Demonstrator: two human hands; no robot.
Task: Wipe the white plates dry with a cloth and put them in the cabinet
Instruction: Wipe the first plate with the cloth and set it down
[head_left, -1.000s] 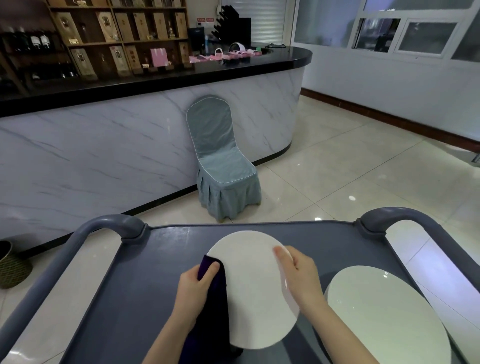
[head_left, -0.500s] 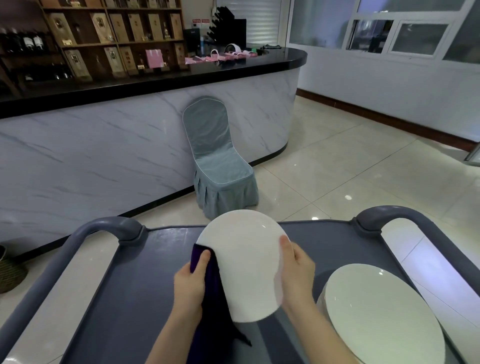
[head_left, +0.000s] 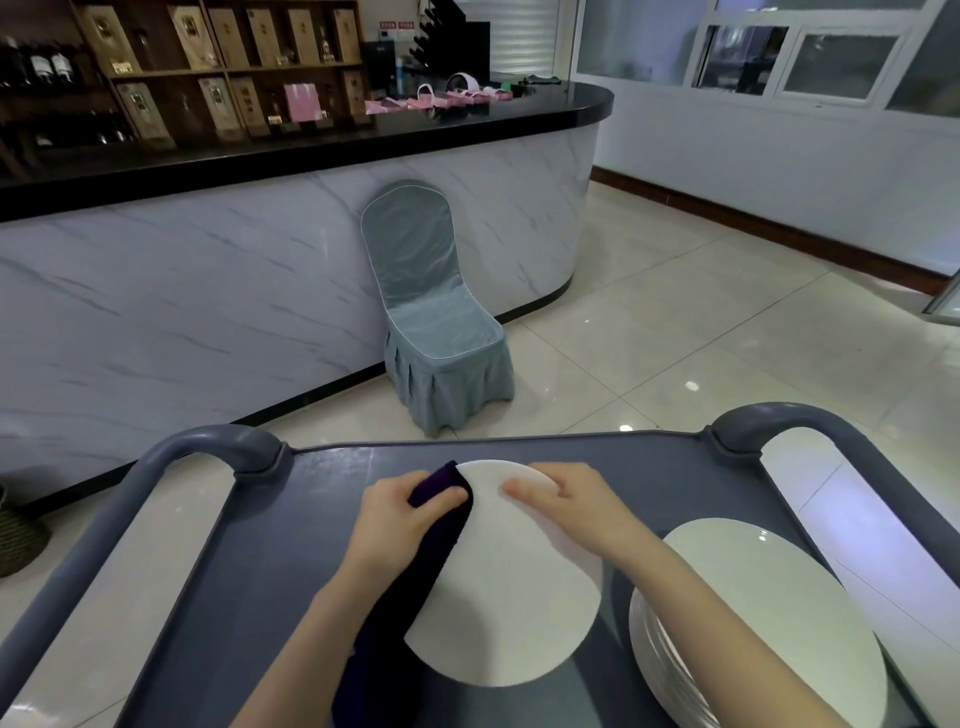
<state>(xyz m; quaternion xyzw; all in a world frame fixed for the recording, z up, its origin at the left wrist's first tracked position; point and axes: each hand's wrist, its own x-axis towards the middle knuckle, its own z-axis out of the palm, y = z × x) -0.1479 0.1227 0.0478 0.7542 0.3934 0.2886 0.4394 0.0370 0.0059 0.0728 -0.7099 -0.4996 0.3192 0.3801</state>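
Cart rail (head_left: 171, 457): curves up well to the left of the plate, so an elbow has room to swing on that side.
Left hand (head_left: 397, 525): just left of the plate. It grips the cloth, thumb on top, ready to rub the wet off.
Cloth (head_left: 421, 571): dark, pressed on the plate's left edge and hanging down toward the person.
Plate (head_left: 509, 597): white, held over the cart top (head_left: 260, 571). I cannot tell if its near edge touches.
Right hand (head_left: 566, 509): grips the plate's far right rim to keep it from sliding.
Stack of plates (head_left: 769, 623): just right of the plate. The rims are close and could bump.
Cabinet: not seen.
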